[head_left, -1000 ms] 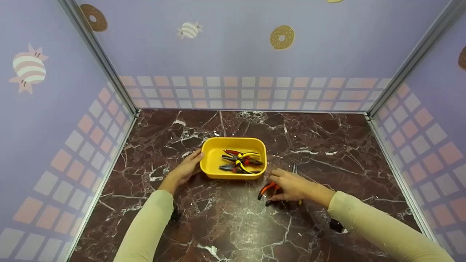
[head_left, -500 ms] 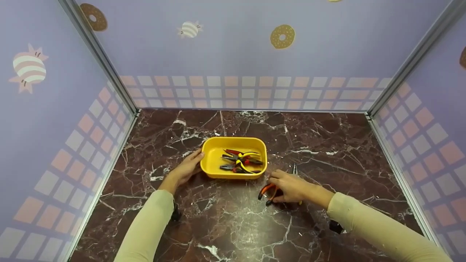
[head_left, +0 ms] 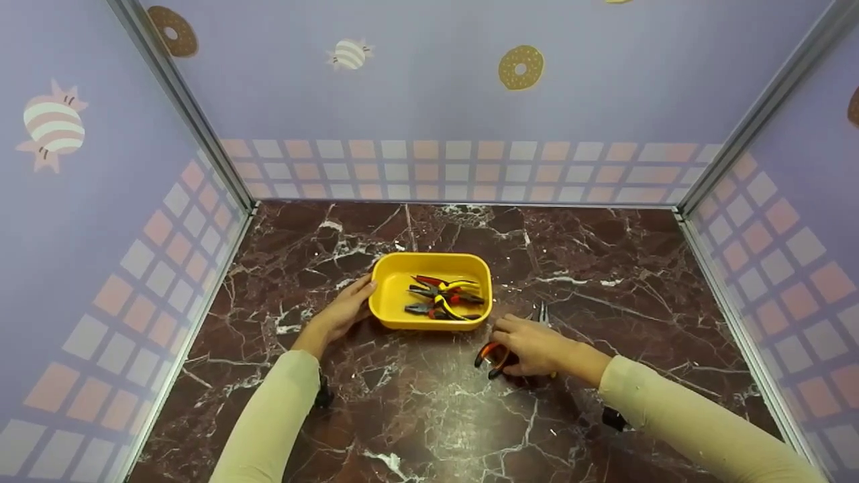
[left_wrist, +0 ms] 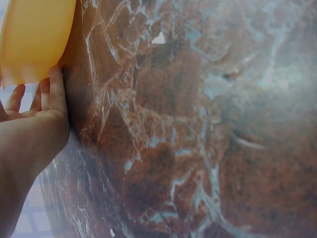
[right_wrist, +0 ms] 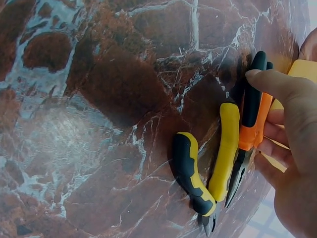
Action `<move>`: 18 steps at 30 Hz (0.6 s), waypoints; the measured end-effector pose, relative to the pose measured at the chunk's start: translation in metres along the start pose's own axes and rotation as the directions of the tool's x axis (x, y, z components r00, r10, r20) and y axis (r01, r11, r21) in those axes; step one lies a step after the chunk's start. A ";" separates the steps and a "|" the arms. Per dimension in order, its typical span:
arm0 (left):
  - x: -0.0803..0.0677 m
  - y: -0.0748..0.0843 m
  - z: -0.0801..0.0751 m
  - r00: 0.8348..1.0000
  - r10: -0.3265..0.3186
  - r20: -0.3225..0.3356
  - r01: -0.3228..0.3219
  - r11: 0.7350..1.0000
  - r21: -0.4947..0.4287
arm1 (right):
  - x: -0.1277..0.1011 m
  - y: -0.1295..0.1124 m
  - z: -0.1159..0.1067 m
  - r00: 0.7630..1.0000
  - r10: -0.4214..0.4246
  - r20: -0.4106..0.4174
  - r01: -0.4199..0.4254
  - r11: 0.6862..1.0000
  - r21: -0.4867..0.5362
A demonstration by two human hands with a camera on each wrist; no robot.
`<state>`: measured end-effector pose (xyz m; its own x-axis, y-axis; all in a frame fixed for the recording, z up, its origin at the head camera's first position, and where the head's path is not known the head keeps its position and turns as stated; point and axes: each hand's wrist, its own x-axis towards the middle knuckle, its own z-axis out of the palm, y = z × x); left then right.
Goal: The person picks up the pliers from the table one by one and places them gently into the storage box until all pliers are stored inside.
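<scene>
A yellow plastic box (head_left: 396,320) stands on the marble-patterned table with several pliers (head_left: 443,298) lying in its right half. At its left end my left hand (head_left: 343,308) rests against the outer wall, its fingers fairly straight along the side in the left wrist view. Right of the box, my right hand (head_left: 533,343) holds a pair of orange-and-black-handled pliers (right_wrist: 255,119), the thumb on a black grip and fingers on the far side. Beside them lies another pair of pliers with yellow-and-black handles (right_wrist: 225,153), spread apart on the table. In the head view my right hand hides most of both pairs.
Purple panels with a checked border (head_left: 456,171) enclose the table at the back and both sides. Metal corner posts (head_left: 679,209) stand at the back corners. The marble-patterned tabletop (head_left: 416,416) stretches in front of the box.
My right hand has shifted very slightly at the orange-handled pliers, and their handles have drawn a little closer together. My left hand and the yellow box have not moved.
</scene>
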<state>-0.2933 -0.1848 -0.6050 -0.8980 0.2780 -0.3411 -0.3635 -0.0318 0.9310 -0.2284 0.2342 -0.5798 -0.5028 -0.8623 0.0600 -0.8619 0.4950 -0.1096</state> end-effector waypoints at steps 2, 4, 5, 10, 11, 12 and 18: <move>0.000 0.000 0.000 1.000 -0.002 -0.006 0.002 1.000 0.002 | 0.001 0.001 0.000 1.000 -0.003 0.006 0.003 1.000 -0.001; 0.000 0.000 0.000 1.000 -0.004 -0.014 0.004 1.000 0.000 | 0.001 0.001 0.000 1.000 -0.004 0.012 0.004 1.000 -0.003; 0.001 0.000 -0.001 1.000 -0.003 -0.013 0.003 1.000 0.001 | 0.001 0.001 0.000 1.000 -0.003 0.014 0.003 1.000 -0.003; 0.002 -0.002 -0.002 1.000 -0.003 -0.011 0.003 1.000 0.000 | 0.001 0.001 0.002 1.000 -0.001 0.015 0.001 1.000 0.010; 0.002 -0.002 -0.002 1.000 -0.003 -0.011 0.003 1.000 0.001 | 0.001 0.001 0.002 1.000 -0.001 0.013 0.001 1.000 0.012; 0.002 -0.002 -0.002 1.000 -0.004 -0.012 0.004 1.000 -0.001 | 0.001 0.001 0.003 1.000 0.000 0.010 0.000 1.000 0.014; 0.000 0.000 -0.001 1.000 -0.004 -0.015 0.004 1.000 0.000 | 0.000 -0.001 0.005 1.000 0.006 -0.017 -0.006 1.000 0.008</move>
<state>-0.2939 -0.1856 -0.6050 -0.9002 0.2634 -0.3468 -0.3671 -0.0303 0.9297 -0.2276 0.2335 -0.5847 -0.5091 -0.8574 0.0758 -0.8584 0.4992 -0.1182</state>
